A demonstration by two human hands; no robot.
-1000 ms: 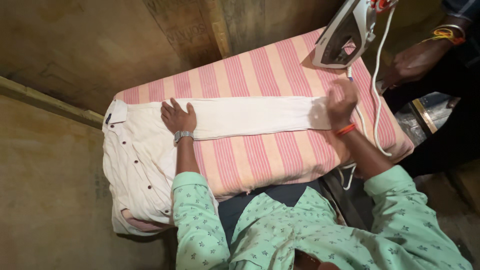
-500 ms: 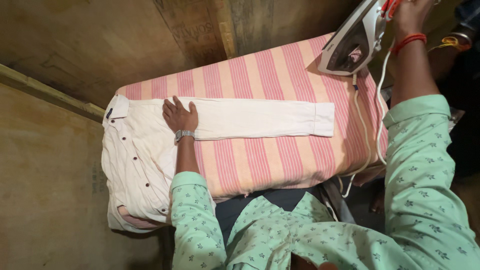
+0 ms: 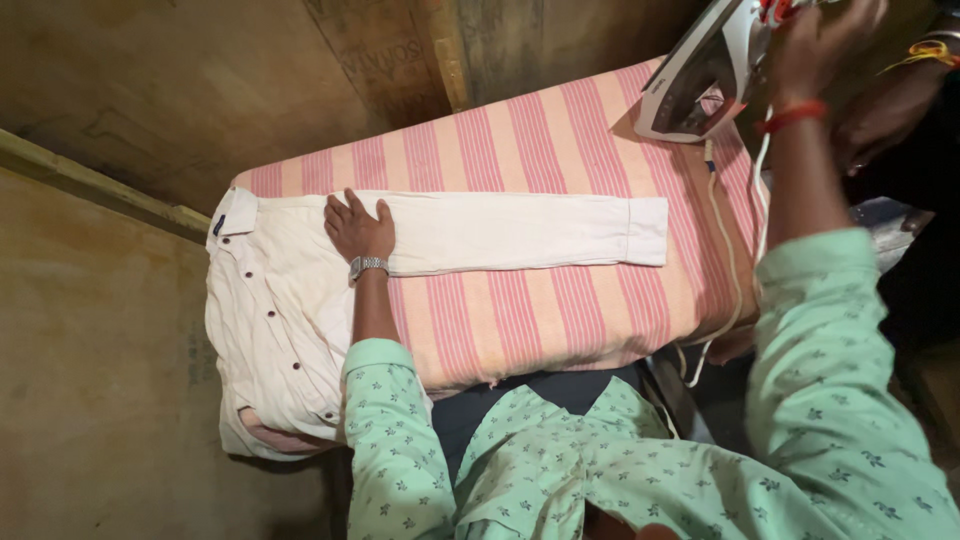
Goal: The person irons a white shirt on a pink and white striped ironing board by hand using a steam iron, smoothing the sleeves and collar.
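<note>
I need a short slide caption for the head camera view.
Left hand flat on a white shirt on a striped board; right hand grips the iron.

There is only one camera, so no second view shares anything with it. It sits on the person's head and looks almost straight down. The person's own chest and green sleeves fill the bottom of the picture, so the camera is very close to the body. The striped ironing board (image 3: 520,310) lies just beyond, tilted across the middle of the picture, and nearly all of it fits in. The left hand (image 3: 358,228) is near the middle, in full view. The right hand (image 3: 815,45) is up at the top right edge and partly cut off. The brown floor shows on the left and along the top.
</note>
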